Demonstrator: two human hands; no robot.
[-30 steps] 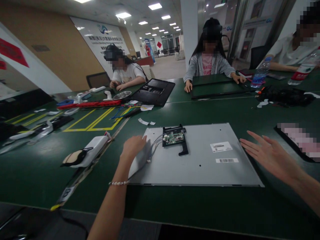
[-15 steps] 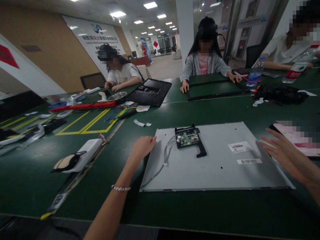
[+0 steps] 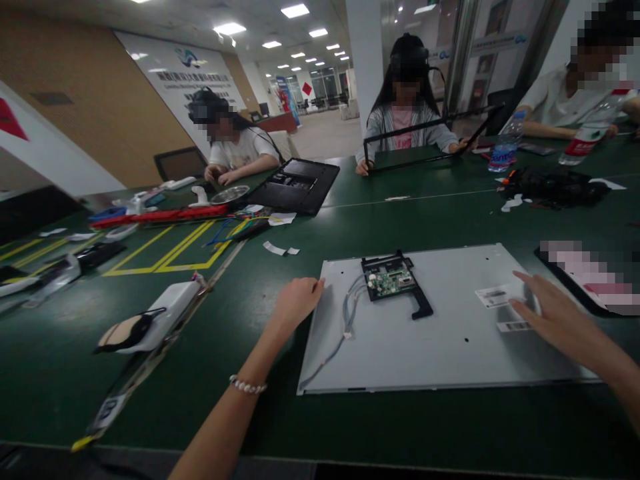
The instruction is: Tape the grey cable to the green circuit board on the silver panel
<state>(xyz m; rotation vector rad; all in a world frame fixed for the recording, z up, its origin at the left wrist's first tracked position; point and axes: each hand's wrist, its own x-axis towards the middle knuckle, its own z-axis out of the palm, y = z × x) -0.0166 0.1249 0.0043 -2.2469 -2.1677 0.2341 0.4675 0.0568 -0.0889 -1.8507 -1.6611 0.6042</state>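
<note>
A grey metal display panel point(image 3: 390, 360) lies flat on the green table in front of me, its back facing up. On it sits a green circuit board point(image 3: 393, 281) in a black plastic bracket point(image 3: 423, 305), with grey cables point(image 3: 346, 313) running to the panel's near left corner. My left hand point(image 3: 299, 298) is closed on the panel's left edge, thumb along the rim. Over the panel's right part is my right hand point(image 3: 555, 310), fingers outstretched and apart, partly covering the white labels point(image 3: 494, 296). Whether it touches the surface I cannot tell.
A pink-screened device point(image 3: 583, 273) lies at the right. A white device with a strap point(image 3: 150, 317) stands left. Across the table point(image 3: 350, 230) are a black cover point(image 3: 297, 185), bottles point(image 3: 506, 143) and a black bundle point(image 3: 553, 188). A person opposite holds a black frame point(image 3: 410, 127).
The panel has shifted right along the table with my left hand at its edge. My right hand has come in over the panel. The person opposite has raised the black frame.
</note>
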